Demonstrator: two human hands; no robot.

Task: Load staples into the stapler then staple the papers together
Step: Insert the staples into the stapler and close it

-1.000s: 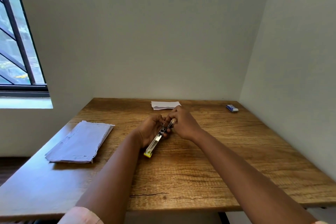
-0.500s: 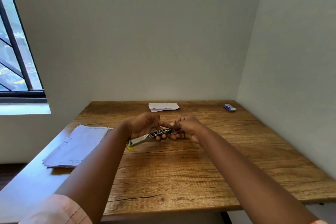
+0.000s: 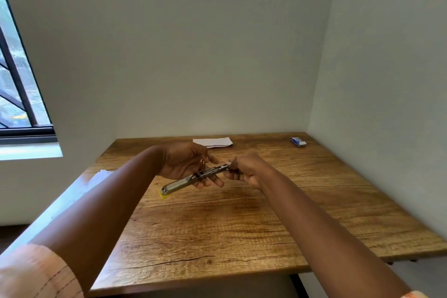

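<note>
Wooden table (image 3: 217,225) in pale corner, both hands gripping stapler (image 3: 193,178), window (image 3: 17,94) left

**Both hands raised, meeting at centre**

Both forearms reach forward and angle inward. Left hand (image 3: 186,164) palm up, fingers (image 3: 212,182) curled under the stapler (image 3: 193,179), holding it off the bench. Right hand (image 3: 246,168) knuckles up, fingers bunched tight, pinching the stapler's far end. Pale sleeve cuffs at both frame corners.

Wooden table (image 3: 217,237) in a pale-walled corner, daylit barred window (image 3: 17,94) at left.
</note>
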